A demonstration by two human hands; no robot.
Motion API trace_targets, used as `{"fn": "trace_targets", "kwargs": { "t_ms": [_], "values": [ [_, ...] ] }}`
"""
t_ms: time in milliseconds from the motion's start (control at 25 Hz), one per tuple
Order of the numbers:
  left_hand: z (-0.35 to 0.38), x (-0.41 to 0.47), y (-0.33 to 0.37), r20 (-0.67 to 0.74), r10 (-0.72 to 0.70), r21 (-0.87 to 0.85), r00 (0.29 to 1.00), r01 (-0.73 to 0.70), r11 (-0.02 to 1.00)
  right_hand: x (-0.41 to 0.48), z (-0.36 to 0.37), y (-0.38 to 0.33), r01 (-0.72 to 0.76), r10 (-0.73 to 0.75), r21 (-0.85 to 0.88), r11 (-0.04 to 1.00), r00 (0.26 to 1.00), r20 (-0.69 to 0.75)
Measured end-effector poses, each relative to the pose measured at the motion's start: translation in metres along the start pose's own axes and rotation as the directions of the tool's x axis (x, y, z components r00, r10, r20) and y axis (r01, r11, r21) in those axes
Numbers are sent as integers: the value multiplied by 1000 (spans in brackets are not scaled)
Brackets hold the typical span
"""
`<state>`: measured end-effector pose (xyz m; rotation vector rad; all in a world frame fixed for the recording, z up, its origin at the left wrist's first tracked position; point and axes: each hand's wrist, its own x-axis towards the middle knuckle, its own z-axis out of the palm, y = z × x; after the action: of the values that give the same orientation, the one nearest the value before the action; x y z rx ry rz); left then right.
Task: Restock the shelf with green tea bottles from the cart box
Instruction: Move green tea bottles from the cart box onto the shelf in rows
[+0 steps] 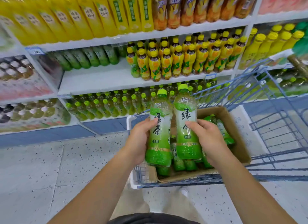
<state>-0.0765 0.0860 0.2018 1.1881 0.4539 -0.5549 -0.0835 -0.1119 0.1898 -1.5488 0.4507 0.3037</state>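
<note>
One green tea bottle (159,132) is sitting in the left hand (140,140), with the fingers wrapping round its label from the left. A second green tea bottle (187,123) is sitting in the right hand (206,137), which is gripping it the same way from the right. Both are standing roughly upright, caps up, side by side and just about touching. They're hanging in the centre of the frame right above the cardboard box (233,123).

More green tea bottles (225,133) are lying on their sides inside that box, packed together, with some hiding behind the two held ones. The box is sitting in a blue wire cart (275,140), which is taking up most of the right side of the frame.

Behind all that, the white shelf (100,78) in the middle of the frame is carrying a row of green-labelled bottles (86,57) at the back of its left half. Yellow-capped bottles (183,60) are crowding its right half. Below it, rows of green-capped bottles (108,105) are standing close together, and tall yellow bottles (83,15) are lining the top of the frame, pretty blurry.

The speckled floor (41,165) is filling the lower left. A white shoe (184,191) is showing just below the cart's near edge at the bottom centre.
</note>
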Motion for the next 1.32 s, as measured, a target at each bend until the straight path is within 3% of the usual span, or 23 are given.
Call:
{"fn": "trace_targets", "kwargs": {
  "t_ms": [360,640,800,920,1080,1320],
  "values": [
    [-91,-58,75,-55,337,195,940,-321,927,-39,107,-86,180,-185,77,981,981,66],
    [-240,-61,147,-128,443,279,887,-396,875,-22,261,-91,11,-34,264,964,996,83],
    [-309,-49,178,-186,445,315,876,-376,871,-2,331,-96,98,-112,197,976,992,64],
    [-344,-29,196,-219,445,334,868,-361,871,23,361,-100,158,-161,54,986,985,58],
    [-368,30,214,-219,482,393,849,-375,840,91,379,-97,186,-183,-72,980,982,50],
    [-397,153,213,-199,587,537,785,-414,735,219,389,-50,179,-179,-104,978,984,12]
  ]
}}
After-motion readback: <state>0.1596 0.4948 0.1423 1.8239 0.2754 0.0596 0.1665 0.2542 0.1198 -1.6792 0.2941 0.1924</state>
